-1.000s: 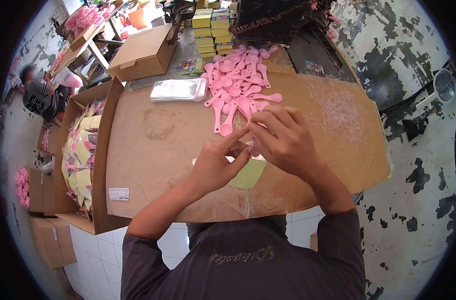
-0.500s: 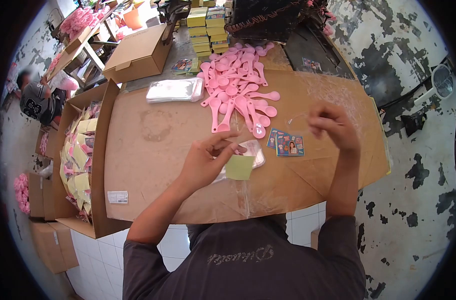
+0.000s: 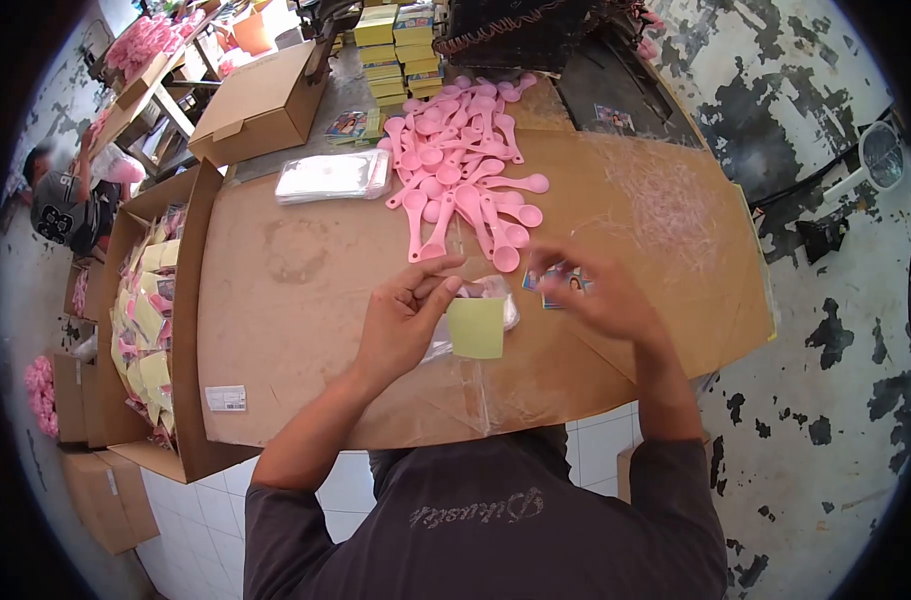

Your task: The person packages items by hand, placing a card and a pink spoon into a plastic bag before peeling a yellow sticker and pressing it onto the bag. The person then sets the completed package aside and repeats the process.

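My left hand (image 3: pixel 408 318) is closed in a pinch on a small yellow card (image 3: pixel 476 328) near the front middle of the table. Under and behind the card lies a stack of clear plastic bags (image 3: pixel 503 300), partly covered by it. My right hand (image 3: pixel 604 292) is to the right, its fingers bent but apart, with nothing visible in them. Just beyond and below those fingers sit colourful printed cards (image 3: pixel 554 302), partly hidden. A large heap of pink measuring spoons (image 3: pixel 466 165) spreads out beyond both hands.
An open carton (image 3: pixel 198 330) of packed yellow-and-pink packets stands along the left edge. A stack of clear bags (image 3: pixel 334 178), a closed cardboard box (image 3: pixel 266 105) and stacked cards (image 3: pixel 381 55) are at the back. Clear plastic strips (image 3: pixel 666 195) lie at right. Another person (image 3: pixel 66 205) is far left.
My right hand has come down and leftward from the right side to the printed cards, its fingers spreading. The left hand keeps its pinch on the yellow card. The view has shifted slightly.
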Demonstrator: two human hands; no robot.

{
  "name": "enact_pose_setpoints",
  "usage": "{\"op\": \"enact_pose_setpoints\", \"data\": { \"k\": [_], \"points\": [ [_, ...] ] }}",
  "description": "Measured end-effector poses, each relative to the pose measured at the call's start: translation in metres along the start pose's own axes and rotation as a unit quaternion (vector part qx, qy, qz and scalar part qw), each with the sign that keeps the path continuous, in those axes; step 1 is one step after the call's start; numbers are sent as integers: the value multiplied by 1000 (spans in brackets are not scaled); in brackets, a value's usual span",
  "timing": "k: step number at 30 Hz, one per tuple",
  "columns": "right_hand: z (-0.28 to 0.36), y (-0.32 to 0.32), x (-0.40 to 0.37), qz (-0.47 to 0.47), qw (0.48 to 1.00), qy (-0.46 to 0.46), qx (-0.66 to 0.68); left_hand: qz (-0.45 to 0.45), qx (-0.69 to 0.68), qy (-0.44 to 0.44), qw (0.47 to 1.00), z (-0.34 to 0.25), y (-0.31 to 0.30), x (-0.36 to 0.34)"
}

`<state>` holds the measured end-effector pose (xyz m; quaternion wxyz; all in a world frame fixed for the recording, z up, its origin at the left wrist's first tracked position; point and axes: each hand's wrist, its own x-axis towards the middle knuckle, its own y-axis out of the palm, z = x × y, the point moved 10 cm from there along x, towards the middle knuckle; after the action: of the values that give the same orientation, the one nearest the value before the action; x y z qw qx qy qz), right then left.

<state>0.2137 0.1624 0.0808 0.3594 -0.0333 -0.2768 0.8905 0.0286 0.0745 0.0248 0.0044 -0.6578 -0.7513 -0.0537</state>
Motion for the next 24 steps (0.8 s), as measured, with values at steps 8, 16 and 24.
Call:
{"op": "enact_pose_setpoints", "data": {
  "k": [8,16,24],
  "points": [
    [-22,61,21,68,974,31,214,10,-46,-17,999,2,-4,-4],
    [-40,58,19,45,951,34,303,13,-31,8,999,11,-5,-3],
    [-30,50,21,67,967,-32,244,38,-37,-6,999,14,-8,-3]
  ]
}}
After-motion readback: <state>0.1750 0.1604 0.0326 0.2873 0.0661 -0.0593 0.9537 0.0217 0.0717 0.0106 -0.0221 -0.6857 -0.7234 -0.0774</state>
